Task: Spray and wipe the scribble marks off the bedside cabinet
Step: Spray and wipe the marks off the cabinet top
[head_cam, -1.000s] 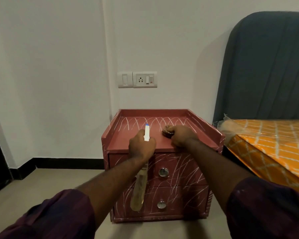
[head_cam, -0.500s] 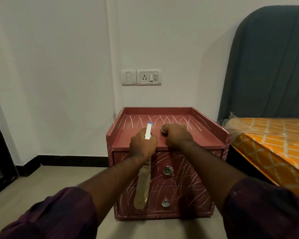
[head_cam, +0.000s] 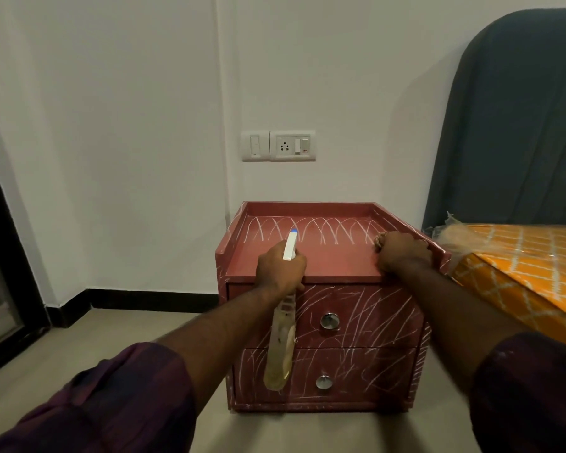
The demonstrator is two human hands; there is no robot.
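We face the bedside cabinet [head_cam: 373, 325]. The near half of its top is bare, and scribble marks [head_cam: 327, 228] run along the back strip and across both drawer fronts. Our right hand [head_cam: 402, 251] has slid from the middle of the top to its right rim — a wiping stroke, we judge, with plenty left to do. It curls over a scrap of cloth [head_cam: 378, 239] that barely shows. Our left hand [head_cam: 280, 269] grips the spray bottle [head_cam: 280, 351] by the neck — nozzle towards the back marks, body hanging before the drawers.

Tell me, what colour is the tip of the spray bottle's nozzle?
Blue: the nozzle tip tops a white spray head. Head view shows it.
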